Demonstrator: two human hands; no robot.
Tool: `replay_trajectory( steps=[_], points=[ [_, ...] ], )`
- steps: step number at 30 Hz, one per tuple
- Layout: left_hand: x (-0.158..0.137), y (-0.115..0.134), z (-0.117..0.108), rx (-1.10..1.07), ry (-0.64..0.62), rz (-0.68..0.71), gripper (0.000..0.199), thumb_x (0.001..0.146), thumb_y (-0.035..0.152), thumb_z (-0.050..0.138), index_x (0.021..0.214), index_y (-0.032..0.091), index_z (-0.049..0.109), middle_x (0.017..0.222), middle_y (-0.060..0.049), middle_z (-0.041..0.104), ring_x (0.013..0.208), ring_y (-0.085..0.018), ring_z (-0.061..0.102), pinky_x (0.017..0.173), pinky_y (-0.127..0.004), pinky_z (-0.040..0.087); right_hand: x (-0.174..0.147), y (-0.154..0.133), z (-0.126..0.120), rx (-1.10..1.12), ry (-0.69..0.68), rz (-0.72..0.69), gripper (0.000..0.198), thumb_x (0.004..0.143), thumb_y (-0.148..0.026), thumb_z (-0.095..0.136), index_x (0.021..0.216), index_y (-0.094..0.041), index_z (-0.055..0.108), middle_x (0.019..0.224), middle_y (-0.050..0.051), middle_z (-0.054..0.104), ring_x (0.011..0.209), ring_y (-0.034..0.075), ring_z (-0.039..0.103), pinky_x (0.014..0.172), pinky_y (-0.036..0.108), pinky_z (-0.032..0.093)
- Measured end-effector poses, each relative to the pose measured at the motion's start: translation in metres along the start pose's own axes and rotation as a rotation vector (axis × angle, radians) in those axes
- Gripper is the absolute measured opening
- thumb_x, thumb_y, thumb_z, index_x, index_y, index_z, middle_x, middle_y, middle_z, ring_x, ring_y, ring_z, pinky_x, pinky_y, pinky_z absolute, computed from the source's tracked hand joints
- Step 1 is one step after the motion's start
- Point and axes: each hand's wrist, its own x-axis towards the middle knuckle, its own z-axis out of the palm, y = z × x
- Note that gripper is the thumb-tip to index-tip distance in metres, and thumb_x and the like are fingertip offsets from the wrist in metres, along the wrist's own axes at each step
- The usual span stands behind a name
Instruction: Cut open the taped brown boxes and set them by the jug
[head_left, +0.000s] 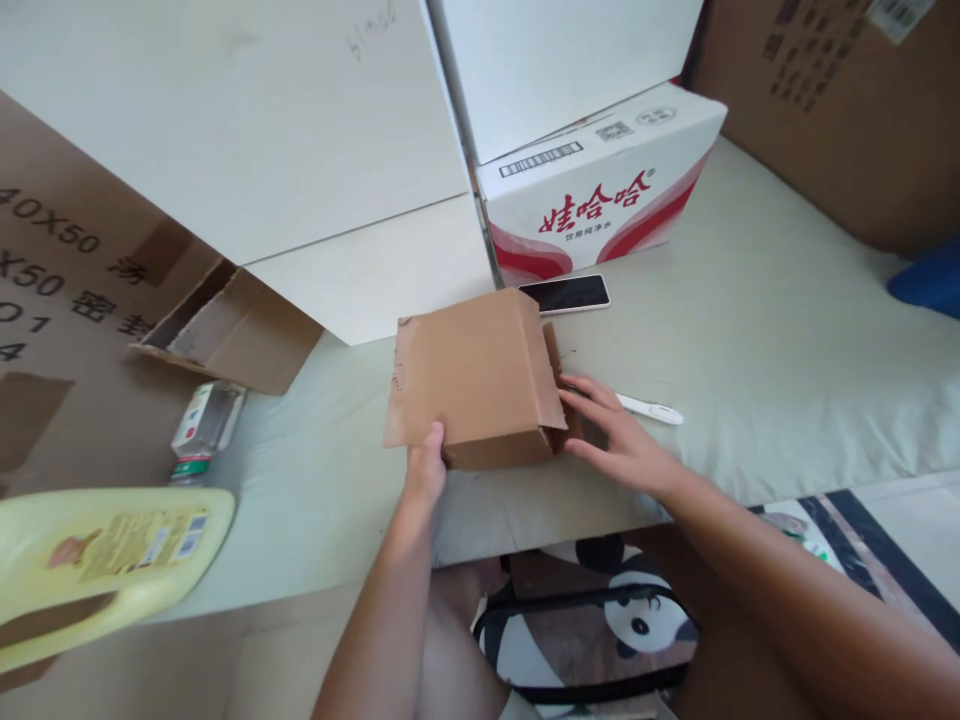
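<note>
The pale bed (787,330) is soft, so the small brown box (480,380) lying on it near the front edge can wobble. The left hand (426,468) pinches the box's near edge, thumb on top. The right hand (619,440) lies open and flat against the side flap, holding nothing. Best press the flap slowly while the left hand keeps the box steady. A white pen (651,408) lies just beside the right hand.

The box (480,375) is small, plain brown cardboard, lying on the pale mattress (750,330) near its front edge, a little askew. Its top is closed and flat, with one flap overhanging on the left and a ragged flap edge at its right end. A phone (565,293) lies just behind it.
</note>
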Motion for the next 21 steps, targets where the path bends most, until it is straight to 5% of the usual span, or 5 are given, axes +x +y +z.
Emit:
replay_trajectory(
  steps=[2, 6, 13, 17, 21],
  points=[
    [-0.003, 0.003, 0.004, 0.077, 0.081, -0.016, 0.039, 0.071, 0.05, 0.085, 0.099, 0.025, 0.075, 0.116, -0.009, 0.078, 0.145, -0.031, 0.055, 0.126, -0.043, 0.04, 0.001, 0.001, 0.003, 0.11, 0.002, 0.032, 0.066, 0.094, -0.058, 0.063, 0.152, -0.028, 0.054, 0.165, 0.016, 0.046, 0.156, 0.038, 0.039, 0.124, 0.066, 0.033],
    [-0.008, 0.009, 0.012, 0.137, 0.016, -0.105, 0.034, 0.067, 0.036, 0.09, 0.094, 0.023, 0.075, 0.121, -0.013, 0.076, 0.141, -0.036, 0.059, 0.128, -0.052, 0.037, 0.004, -0.007, 0.012, 0.165, 0.03, 0.047, 0.059, 0.091, -0.058, 0.066, 0.142, -0.028, 0.062, 0.154, 0.016, 0.059, 0.148, 0.04, 0.05, 0.121, 0.069, 0.037],
    [-0.011, 0.014, 0.012, 0.077, 0.008, -0.01, 0.045, 0.059, 0.025, 0.096, 0.097, 0.022, 0.073, 0.112, -0.015, 0.077, 0.147, -0.037, 0.052, 0.123, -0.049, 0.044, 0.009, -0.017, 0.019, 0.104, 0.013, 0.041, 0.049, 0.091, -0.049, 0.066, 0.135, -0.028, 0.064, 0.142, 0.015, 0.068, 0.144, 0.038, 0.055, 0.118, 0.066, 0.042],
    [-0.009, 0.016, 0.007, 0.113, -0.053, -0.001, 0.054, 0.05, 0.043, 0.1, 0.091, 0.024, 0.073, 0.114, -0.013, 0.078, 0.146, -0.036, 0.054, 0.127, -0.049, 0.037, 0.011, -0.013, 0.02, 0.15, 0.009, 0.108, 0.05, 0.085, -0.053, 0.07, 0.127, -0.027, 0.064, 0.13, 0.015, 0.072, 0.136, 0.04, 0.061, 0.113, 0.066, 0.045],
    [-0.004, 0.025, 0.007, 0.1, -0.137, 0.109, 0.069, 0.043, 0.067, 0.096, 0.091, 0.023, 0.073, 0.106, -0.013, 0.08, 0.128, -0.035, 0.068, 0.118, -0.044, 0.049, 0.016, -0.014, 0.018, 0.217, 0.236, 0.329, 0.053, 0.075, -0.052, 0.08, 0.115, -0.024, 0.058, 0.11, 0.012, 0.074, 0.103, 0.032, 0.07, 0.09, 0.052, 0.057]
  ],
)
